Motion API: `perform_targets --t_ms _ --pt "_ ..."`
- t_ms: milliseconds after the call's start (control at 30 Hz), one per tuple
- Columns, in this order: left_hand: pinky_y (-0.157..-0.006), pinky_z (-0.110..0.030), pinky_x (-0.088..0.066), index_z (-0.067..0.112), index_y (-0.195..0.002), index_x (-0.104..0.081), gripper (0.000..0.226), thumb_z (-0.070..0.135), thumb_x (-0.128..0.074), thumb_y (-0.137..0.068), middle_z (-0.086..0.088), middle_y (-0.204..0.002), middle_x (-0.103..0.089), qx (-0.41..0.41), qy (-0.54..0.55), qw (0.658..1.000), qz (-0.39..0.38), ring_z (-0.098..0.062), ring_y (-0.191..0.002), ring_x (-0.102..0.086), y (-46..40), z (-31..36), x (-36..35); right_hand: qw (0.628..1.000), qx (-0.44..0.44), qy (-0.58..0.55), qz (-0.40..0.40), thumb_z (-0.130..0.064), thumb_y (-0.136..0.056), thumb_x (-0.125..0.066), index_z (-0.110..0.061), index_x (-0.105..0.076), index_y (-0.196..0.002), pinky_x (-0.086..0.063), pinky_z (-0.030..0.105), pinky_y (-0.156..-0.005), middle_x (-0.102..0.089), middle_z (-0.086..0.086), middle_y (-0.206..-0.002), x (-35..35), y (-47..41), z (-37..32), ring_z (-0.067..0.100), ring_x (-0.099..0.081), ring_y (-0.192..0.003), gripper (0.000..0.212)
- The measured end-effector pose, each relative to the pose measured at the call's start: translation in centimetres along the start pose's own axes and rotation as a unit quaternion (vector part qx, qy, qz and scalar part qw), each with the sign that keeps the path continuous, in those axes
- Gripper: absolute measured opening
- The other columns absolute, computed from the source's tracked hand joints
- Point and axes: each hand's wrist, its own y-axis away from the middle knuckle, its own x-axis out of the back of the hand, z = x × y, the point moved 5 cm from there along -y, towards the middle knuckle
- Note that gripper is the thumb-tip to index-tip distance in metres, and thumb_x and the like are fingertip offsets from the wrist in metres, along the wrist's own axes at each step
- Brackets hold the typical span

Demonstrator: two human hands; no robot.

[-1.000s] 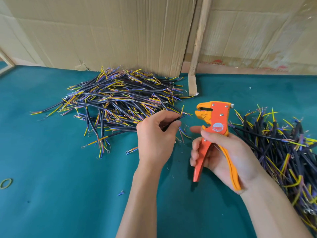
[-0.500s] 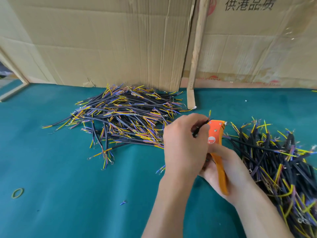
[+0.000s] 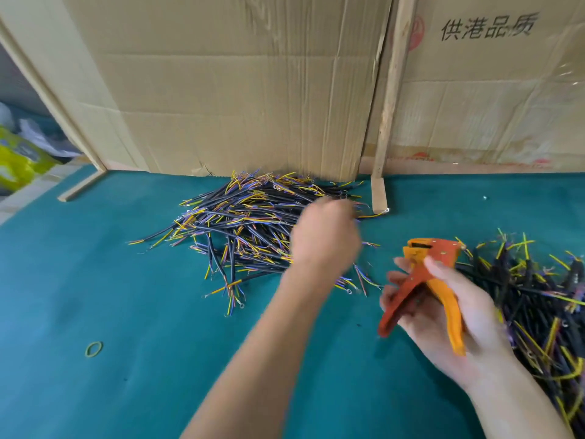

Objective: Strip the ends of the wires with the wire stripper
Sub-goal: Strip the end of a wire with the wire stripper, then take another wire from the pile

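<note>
- The orange wire stripper [image 3: 425, 282] is gripped in the right hand [image 3: 443, 315], fingers curled round the two handles, which are spread apart; head pointed up and away, held above the green table [image 3: 142, 327].
- The left hand [image 3: 324, 237] is stretched out over the right edge of the far wire pile [image 3: 250, 223]. It's motion-blurred, so whether anything is pinched in it can't be told.
- A second wire pile [image 3: 535, 299] is heaped on the right side of the table, just behind the right hand.
- A few loose wires [image 3: 357, 280] are scattered between the two hands.
- A small rubber band [image 3: 94, 349] is seen lying well off to the left.
- Cardboard sheets [image 3: 237, 90] are stood up along the back.
</note>
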Motion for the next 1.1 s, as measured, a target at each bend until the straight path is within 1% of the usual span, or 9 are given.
perform_targets --t_ms 100,200,267,367,467,633,800,967,1100 --pt "-0.072 -0.036 -0.044 0.015 -0.103 -0.069 0.020 0.022 -0.053 -0.092 -0.013 -0.109 -0.068 0.115 -0.064 0.991 0.014 -0.039 -0.102 -0.062 0.6 -7.4 1.1 0.995 0.083 -0.054 0.024 -0.026 -0.085 -0.067 -0.005 -0.065 -0.109 -0.062 0.038 -0.070 -0.071 0.017 -0.086 0.2 0.1 -1.5 0.029 -0.072 -0.074 0.032" --pt "-0.072 -0.038 -0.042 0.015 -0.096 -0.063 0.038 0.052 -0.055 -0.093 -0.014 -0.106 -0.068 0.179 -0.068 0.981 -0.018 -0.041 -0.102 -0.063 0.6 -10.0 0.3 0.981 0.174 -0.028 0.080 -0.014 -0.096 -0.057 -0.014 -0.059 -0.103 -0.062 0.040 -0.077 -0.070 0.015 -0.081 0.9 0.3 -2.6 0.032 -0.073 -0.078 0.008" --pt "-0.072 -0.038 -0.042 0.016 -0.090 -0.058 0.044 0.060 -0.059 -0.088 -0.013 -0.107 -0.067 0.193 -0.078 0.977 -0.032 -0.040 -0.103 -0.063 -0.1 -10.0 0.0 0.968 0.219 0.016 0.117 -0.010 -0.097 -0.054 -0.014 -0.054 -0.113 -0.062 0.041 -0.079 -0.069 0.015 -0.083 1.4 0.7 -3.2 0.032 -0.073 -0.077 0.016" --pt "-0.070 -0.037 -0.040 0.018 -0.088 -0.054 0.032 0.049 -0.063 -0.087 -0.013 -0.110 -0.067 0.213 -0.087 0.972 -0.051 -0.040 -0.104 -0.063 -0.8 -9.4 -0.2 0.958 0.246 0.041 0.139 -0.007 -0.096 -0.052 -0.013 -0.050 -0.120 -0.062 0.043 -0.081 -0.066 0.016 -0.085 1.6 1.0 -3.6 0.032 -0.072 -0.075 0.024" --pt "-0.071 -0.036 -0.041 0.015 -0.093 -0.054 0.025 0.038 -0.062 -0.087 -0.013 -0.112 -0.066 0.229 -0.059 0.969 -0.073 -0.039 -0.103 -0.062 -1.1 -9.2 -0.2 0.963 0.232 0.039 0.131 -0.006 -0.096 -0.052 -0.012 -0.051 -0.120 -0.062 0.043 -0.078 -0.067 0.016 -0.084 1.7 0.7 -3.1 0.032 -0.072 -0.075 0.025" --pt "-0.075 -0.038 -0.050 0.005 -0.107 -0.065 0.035 0.030 -0.061 -0.084 -0.015 -0.108 -0.069 0.260 -0.015 0.960 -0.103 -0.039 -0.101 -0.063 -0.9 -9.4 0.2 0.979 0.171 0.048 0.104 -0.004 -0.095 -0.053 -0.009 -0.054 -0.116 -0.063 0.043 -0.071 -0.069 0.018 -0.081 0.7 0.2 -1.6 0.035 -0.072 -0.074 0.022" --pt "-0.083 -0.038 -0.061 0.008 -0.076 -0.072 0.019 0.021 -0.058 -0.079 -0.001 -0.064 -0.074 0.273 0.025 0.954 -0.122 -0.024 -0.071 -0.073 -0.7 -8.9 0.8 0.986 0.133 0.048 0.084 -0.005 -0.096 -0.053 -0.010 -0.056 -0.114 -0.063 0.044 -0.070 -0.069 0.019 -0.080 0.3 0.0 -0.7 0.037 -0.072 -0.074 0.018" --pt "-0.069 -0.031 -0.063 0.006 -0.070 -0.070 0.024 0.027 -0.062 -0.077 -0.001 -0.052 -0.069 0.294 0.091 0.945 -0.114 -0.019 -0.050 -0.069 0.5 -8.8 1.3 0.990 0.114 0.040 0.072 -0.007 -0.096 -0.054 -0.010 -0.057 -0.114 -0.063 0.045 -0.072 -0.068 0.021 -0.084 0.3 -0.1 -0.8 0.038 -0.072 -0.076 0.019" --pt "-0.039 -0.017 -0.041 0.007 -0.062 -0.065 0.024 0.017 -0.063 -0.083 -0.006 -0.053 -0.066 0.293 0.330 0.892 -0.102 -0.014 -0.040 -0.057 4.9 -7.1 1.1 0.992 0.094 0.052 0.061 -0.007 -0.096 -0.054 -0.008 -0.057 -0.116 -0.062 0.045 -0.072 -0.069 0.021 -0.083 0.0 0.0 -0.8 0.035 -0.072 -0.072 0.020"
